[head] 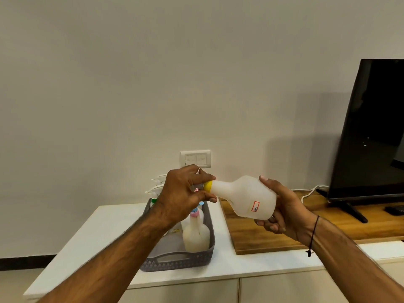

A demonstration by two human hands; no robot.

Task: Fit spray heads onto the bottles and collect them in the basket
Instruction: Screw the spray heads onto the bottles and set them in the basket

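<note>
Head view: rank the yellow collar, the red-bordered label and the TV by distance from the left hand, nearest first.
1. Yellow collar: at the left hand fingers, on the bottle neck.
2. Red-bordered label: on the bottle body, to the right.
3. TV: far right, on the wooden board.

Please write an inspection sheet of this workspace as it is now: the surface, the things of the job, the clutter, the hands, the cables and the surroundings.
Surface: white cabinet top; wooden board lies on its right part.
Job's things: white bottle, held tilted in the air, yellow collar at its neck, label reads 41; grey basket holds several bottles with spray heads.
Clutter: small dark object on the board.
Hands: left hand grips the collar end; right hand holds the bottle's base.
Cables: white cable beside the television.
Surroundings: television, wall switch plate.
</note>
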